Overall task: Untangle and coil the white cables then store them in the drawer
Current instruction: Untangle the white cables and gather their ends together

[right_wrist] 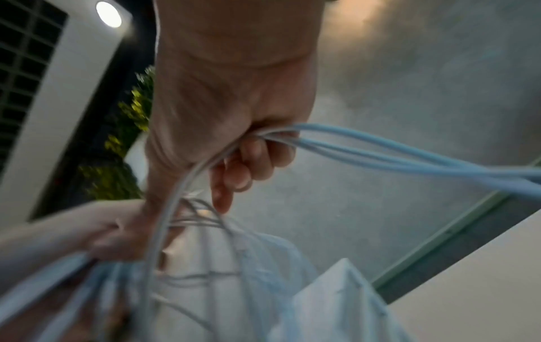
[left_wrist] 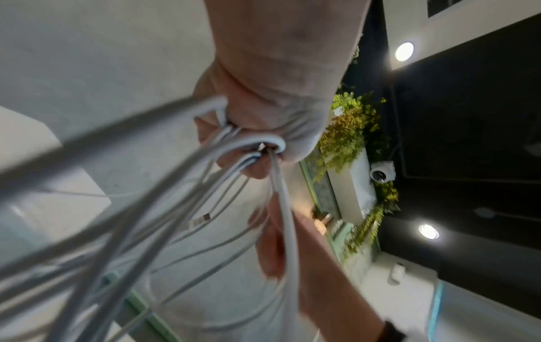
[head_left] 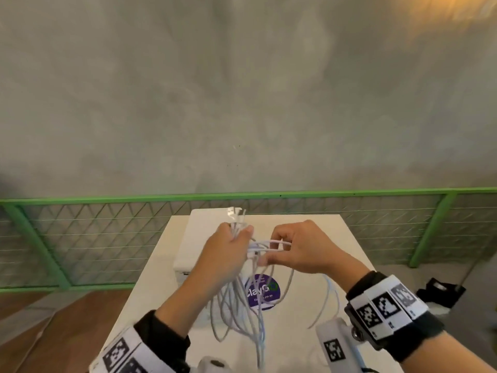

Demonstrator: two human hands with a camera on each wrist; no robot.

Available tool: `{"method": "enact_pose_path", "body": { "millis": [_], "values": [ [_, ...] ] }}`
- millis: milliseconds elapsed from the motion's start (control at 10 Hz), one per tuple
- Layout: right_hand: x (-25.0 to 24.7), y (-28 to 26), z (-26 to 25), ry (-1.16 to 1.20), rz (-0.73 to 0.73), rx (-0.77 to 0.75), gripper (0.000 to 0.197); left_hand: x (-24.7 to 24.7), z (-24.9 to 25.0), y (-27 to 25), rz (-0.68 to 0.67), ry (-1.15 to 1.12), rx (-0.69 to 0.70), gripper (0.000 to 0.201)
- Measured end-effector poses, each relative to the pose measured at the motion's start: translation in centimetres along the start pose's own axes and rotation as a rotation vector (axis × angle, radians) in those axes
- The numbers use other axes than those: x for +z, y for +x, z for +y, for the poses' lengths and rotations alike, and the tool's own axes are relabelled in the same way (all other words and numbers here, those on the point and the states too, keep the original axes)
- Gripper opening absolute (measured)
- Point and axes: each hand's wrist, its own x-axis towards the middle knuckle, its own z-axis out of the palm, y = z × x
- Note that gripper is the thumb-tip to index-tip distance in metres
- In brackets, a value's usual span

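Both hands raised over the white bench [head_left: 309, 313]: left hand [head_left: 226, 257] fisted around the bundled white cables [head_left: 242, 300], right hand [head_left: 301, 251] pinching several strands; loops dangling toward the bench.

Cables [head_left: 239, 305] hang over the worktop [head_left: 304, 313], before a box [head_left: 193, 246]; sticker [head_left: 262, 290] beneath them; fence [head_left: 107, 227] behind.

Thin white round-jacketed cables [head_left: 236, 300], several, tangled in one bunch. Upper part bunched inside left hand [head_left: 228, 254], plug ends [head_left: 236, 215] sticking up just above its fingers. Couple of strands run sideways from that fist into right hand [head_left: 298, 251]. Rest hangs in long loose loops below both hands, crossing each other.

White box-shaped drawer unit [head_left: 193, 238] sits behind & below left hand; can't tell if drawer open.
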Motion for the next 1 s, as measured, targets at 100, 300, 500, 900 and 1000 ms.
{"method": "enact_pose_path", "body": {
  "millis": [100, 300, 500, 900, 1000],
  "values": [
    [0.5, 0.0, 2.9, -0.084, 0.036, 0.062, 0.076, -2.5, -0.5, 1.5, 0.127, -0.043, -0.03, 0.029],
    [0.4, -1.5, 9.4, -0.034, 0.174, 0.355, 0.099, -10.2, -2.7, 3.1, 0.429, -0.12, -0.176, 0.03],
    [0.5, -6.1, 18.9, -0.166, 0.16, 0.891, 0.073, -20.0, -8.7, 4.8, 0.742, -0.221, -0.314, 0.061],
    [1.5, 0.4, 10.4, -0.227, -0.222, 0.471, 0.064, -14.7, -2.5, 1.7, 0.56, -0.025, -0.163, 0.03],
    [-0.9, 1.7, 2.7, 0.223, -0.256, 0.293, 0.048, -12.5, -1.9, 2.0, 0.515, 0.053, -0.1, 0.035]
  ]
}}
